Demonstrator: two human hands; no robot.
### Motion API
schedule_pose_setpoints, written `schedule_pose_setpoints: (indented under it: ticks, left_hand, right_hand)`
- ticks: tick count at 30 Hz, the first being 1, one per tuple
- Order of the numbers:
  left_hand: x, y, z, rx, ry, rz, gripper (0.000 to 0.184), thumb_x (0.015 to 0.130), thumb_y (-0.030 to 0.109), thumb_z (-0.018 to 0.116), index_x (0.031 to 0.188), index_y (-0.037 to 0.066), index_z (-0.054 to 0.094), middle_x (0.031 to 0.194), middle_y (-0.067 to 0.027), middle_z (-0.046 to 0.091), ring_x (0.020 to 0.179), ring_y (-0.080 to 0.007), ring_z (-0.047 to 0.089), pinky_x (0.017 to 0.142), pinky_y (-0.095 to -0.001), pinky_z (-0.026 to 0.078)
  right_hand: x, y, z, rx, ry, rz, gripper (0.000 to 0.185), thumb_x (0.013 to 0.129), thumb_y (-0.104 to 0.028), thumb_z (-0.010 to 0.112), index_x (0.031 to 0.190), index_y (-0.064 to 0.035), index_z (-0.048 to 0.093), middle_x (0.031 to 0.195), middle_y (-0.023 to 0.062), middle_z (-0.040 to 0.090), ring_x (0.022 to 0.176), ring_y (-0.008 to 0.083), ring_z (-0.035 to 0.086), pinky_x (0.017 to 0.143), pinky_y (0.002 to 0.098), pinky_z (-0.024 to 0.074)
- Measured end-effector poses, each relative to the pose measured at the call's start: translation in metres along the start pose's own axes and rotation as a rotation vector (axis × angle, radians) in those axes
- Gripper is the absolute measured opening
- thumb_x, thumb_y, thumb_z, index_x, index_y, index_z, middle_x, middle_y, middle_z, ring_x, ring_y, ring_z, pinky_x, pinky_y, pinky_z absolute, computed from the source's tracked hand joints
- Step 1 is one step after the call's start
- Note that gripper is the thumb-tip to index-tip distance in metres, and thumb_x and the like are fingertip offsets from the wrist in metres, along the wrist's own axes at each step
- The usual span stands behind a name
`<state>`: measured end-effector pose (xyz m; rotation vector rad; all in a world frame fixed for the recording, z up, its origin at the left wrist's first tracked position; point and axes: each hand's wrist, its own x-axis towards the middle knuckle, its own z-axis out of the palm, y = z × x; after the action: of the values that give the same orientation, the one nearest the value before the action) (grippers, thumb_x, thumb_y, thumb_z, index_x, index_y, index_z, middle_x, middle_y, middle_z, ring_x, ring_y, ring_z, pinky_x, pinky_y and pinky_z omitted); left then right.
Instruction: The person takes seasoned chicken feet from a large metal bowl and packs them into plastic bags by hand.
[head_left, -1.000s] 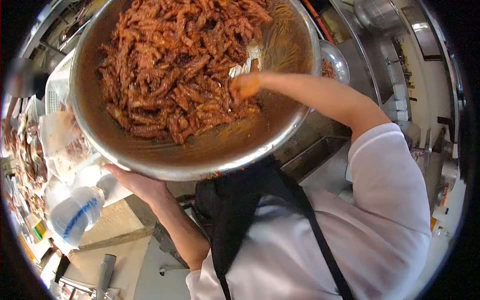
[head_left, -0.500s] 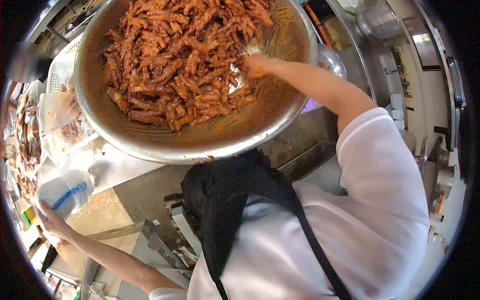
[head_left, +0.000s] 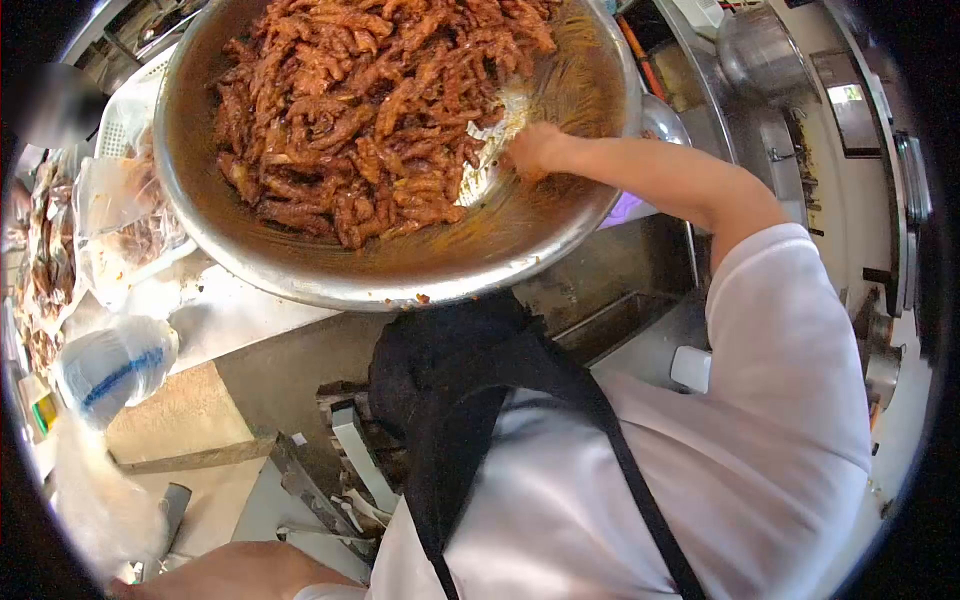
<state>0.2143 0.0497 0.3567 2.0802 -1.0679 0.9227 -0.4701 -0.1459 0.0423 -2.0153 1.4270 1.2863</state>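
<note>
1 metal bowl [head_left: 570, 205] w/ chkn feet [head_left: 340, 130] + R hand [head_left: 533, 151]

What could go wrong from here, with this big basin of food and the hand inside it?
The basin seems to reach past the edge of the counter, so strong pressure on its near rim might tip it. The right hand is bare and has sauce on it, so it could dirty the loose clear plastic if it touches it. The saucy pieces are piled high and might slide down.
</note>
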Motion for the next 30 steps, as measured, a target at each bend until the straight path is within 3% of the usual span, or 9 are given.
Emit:
schedule_pose_setpoints:
  ticks: [3, 4, 9, 11, 17, 19, 22, 27, 30]
  left_hand:
    - [-0.108, 0.03, 0.031, -0.453, -0.288, -0.213, 0.05, 0.087, 0.031, 0.051, 0.123, -0.004, 0.044, 0.126, -0.0161, 0.046, 0.116, -0.0256, 0.042, 0.096, -0.0363, 0.032]
    - [-0.148, 0.045, 0.051, -0.613, -0.424, -0.3, 0.054, 0.089, 0.033, 0.049, 0.127, -0.004, 0.04, 0.131, -0.0156, 0.042, 0.122, -0.025, 0.038, 0.1, -0.0363, 0.028]
    - [-0.296, 0.085, 0.23, -0.951, -0.64, -0.827, 0.054, 0.097, 0.037, 0.041, 0.132, -0.004, 0.04, 0.14, -0.0151, 0.04, 0.129, -0.025, 0.037, 0.109, -0.0375, 0.026]
    - [-0.323, 0.056, 0.297, -0.692, -0.858, -0.465, 0.054, 0.096, 0.034, 0.044, 0.132, -0.005, 0.039, 0.133, -0.0175, 0.045, 0.121, -0.0257, 0.045, 0.103, -0.0386, 0.035]
    - [-0.31, 0.139, 0.207, -0.792, -0.792, -0.45, 0.061, 0.09, 0.034, 0.058, 0.132, -0.005, 0.038, 0.132, -0.0228, 0.043, 0.121, -0.0285, 0.044, 0.101, -0.0414, 0.036]
    - [-0.342, 0.175, 0.16, -0.604, -0.755, 0.144, 0.061, 0.086, 0.03, 0.064, 0.13, -0.004, 0.039, 0.137, -0.0253, 0.034, 0.128, -0.0348, 0.033, 0.106, -0.0471, 0.028]
    - [-0.38, 0.178, 0.152, -0.472, -0.699, 0.252, 0.049, 0.084, 0.019, 0.065, 0.122, -0.002, 0.044, 0.137, -0.0268, 0.031, 0.128, -0.043, 0.026, 0.105, -0.0525, 0.024]
    - [-0.328, 0.147, 0.153, -0.382, -0.813, -0.225, 0.019, 0.089, 0.016, 0.057, 0.088, -0.003, 0.062, 0.089, -0.0187, 0.059, 0.081, -0.0272, 0.057, 0.068, -0.0399, 0.043]
    - [-0.301, 0.141, 0.152, -0.42, -0.706, -0.282, 0.025, 0.092, 0.017, 0.051, 0.088, -0.005, 0.062, 0.064, -0.0191, 0.057, 0.055, -0.03, 0.054, 0.053, -0.04, 0.041]
  right_hand:
    - [0.004, -0.072, -0.004, 0.197, -0.094, -0.257, 0.043, 0.084, -0.039, 0.057, 0.107, -0.0029, 0.06, 0.107, 0.0195, 0.062, 0.098, 0.0279, 0.059, 0.082, 0.0483, 0.0466]
    - [0.049, -0.079, 0.03, 0.476, 0.136, -0.766, 0.04, 0.086, -0.041, 0.057, 0.099, -0.0028, 0.058, 0.101, 0.0176, 0.061, 0.093, 0.0285, 0.058, 0.079, 0.0477, 0.0459]
    - [-0.048, -0.09, -0.073, 1.129, -0.356, -0.597, 0.049, 0.085, -0.042, 0.061, 0.118, -0.0065, 0.056, 0.133, 0.0164, 0.046, 0.12, 0.0312, 0.044, 0.096, 0.0476, 0.0397]
    - [-0.017, -0.041, -0.05, 1.366, -0.349, -0.48, 0.036, 0.084, -0.038, 0.059, 0.105, -0.0098, 0.063, 0.112, 0.0053, 0.061, 0.091, 0.0238, 0.058, 0.066, 0.0414, 0.0526]
    - [0.031, 0.112, -0.029, -0.169, 0.098, 0.072, 0.049, 0.077, -0.037, 0.062, 0.115, -0.0052, 0.06, 0.094, 0.0167, 0.068, 0.09, 0.0298, 0.065, 0.078, 0.0428, 0.0514]
    - [0.025, 0.076, -0.002, -0.249, 0.136, 0.025, 0.033, 0.081, -0.032, 0.061, 0.102, -0.007, 0.067, 0.106, 0.0125, 0.066, 0.094, 0.0297, 0.064, 0.074, 0.0412, 0.0528]
    - [-0.037, -0.033, -0.023, 0.139, -0.054, -0.16, 0.037, 0.083, -0.029, 0.057, 0.109, -0.0015, 0.059, 0.107, 0.0181, 0.062, 0.095, 0.0294, 0.061, 0.081, 0.0402, 0.0493]
    - [-0.076, -0.122, -0.084, 0.977, -0.111, -0.47, 0.065, 0.082, -0.034, 0.063, 0.129, 0.0073, 0.043, 0.127, 0.0269, 0.048, 0.119, 0.0271, 0.048, 0.105, 0.0388, 0.0333]
    - [-0.097, -0.143, -0.122, 1.437, -0.093, -0.621, 0.053, 0.083, -0.033, 0.063, 0.12, 0.0037, 0.051, 0.113, 0.0221, 0.056, 0.104, 0.0241, 0.055, 0.089, 0.038, 0.0448]
